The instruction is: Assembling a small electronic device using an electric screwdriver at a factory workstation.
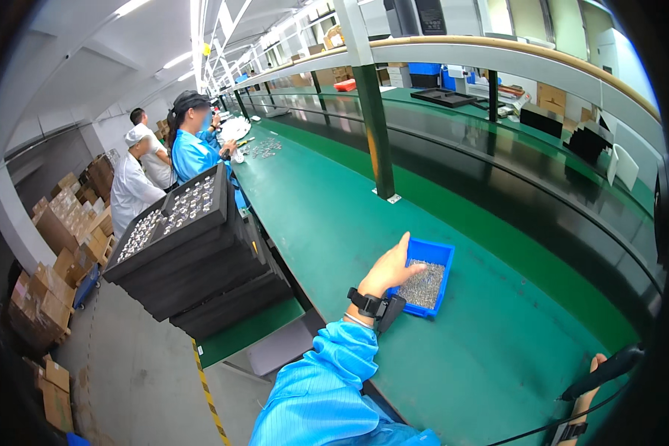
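A small blue bin (440,291) full of tiny silvery metal parts, too small to name, lies on the green bench (483,357). My left hand (388,269) is at its left side, the thumb over the contents and the other fingers along the left wall, closed on the bin. A black strap with a black module circles that wrist. At the lower right edge my right hand (589,386) shows only in part, behind a black rod-shaped tool (606,372). Most of its fingers are hidden, so I cannot tell whether it grips the tool. A thin black cord runs below.
Left of the bench stands a tall stack of black trays (208,260), its top one holding small shiny parts. A metal post (375,134) rises from the bench beside a dark conveyor (490,171). Farther along, a person in blue (193,152) works. Cardboard boxes (70,215) line the left.
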`<state>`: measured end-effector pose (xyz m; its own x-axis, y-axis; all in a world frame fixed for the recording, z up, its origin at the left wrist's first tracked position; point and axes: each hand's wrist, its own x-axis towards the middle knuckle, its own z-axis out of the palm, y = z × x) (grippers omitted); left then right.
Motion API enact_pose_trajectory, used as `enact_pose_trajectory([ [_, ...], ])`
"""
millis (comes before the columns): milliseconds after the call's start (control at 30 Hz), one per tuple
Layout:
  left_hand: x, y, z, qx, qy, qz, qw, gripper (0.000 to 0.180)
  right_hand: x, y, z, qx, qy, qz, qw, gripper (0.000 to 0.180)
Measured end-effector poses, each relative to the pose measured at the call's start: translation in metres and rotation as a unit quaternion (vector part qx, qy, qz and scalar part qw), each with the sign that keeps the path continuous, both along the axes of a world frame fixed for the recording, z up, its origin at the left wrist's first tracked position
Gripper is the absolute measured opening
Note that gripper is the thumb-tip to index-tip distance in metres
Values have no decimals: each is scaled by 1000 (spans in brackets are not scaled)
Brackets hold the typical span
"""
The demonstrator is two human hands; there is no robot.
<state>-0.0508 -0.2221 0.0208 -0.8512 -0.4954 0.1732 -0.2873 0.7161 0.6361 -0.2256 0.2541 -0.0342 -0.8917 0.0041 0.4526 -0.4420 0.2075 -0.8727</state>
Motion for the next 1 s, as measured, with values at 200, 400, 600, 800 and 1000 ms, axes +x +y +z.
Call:
enact_pose_trajectory([
  [200,-10,-12,-34,337,164,-78,924,73,-102,140,-133,-32,-21,24,999,18],
  [400,-7,-13,-34,503,205,-92,835,55,-86,112,-114,-77,-67,34,994,19],
  [600,-11,-10,-34,490,217,-80,840,46,-82,159,-163,15,-17,4,1000,13],
  [800,-10,-9,-30,495,204,-78,841,48,-52,117,-118,72,60,-84,992,20],
  [1000,-10,-9,-32,492,213,-73,841,47,-43,113,-106,71,22,-54,996,16],
])
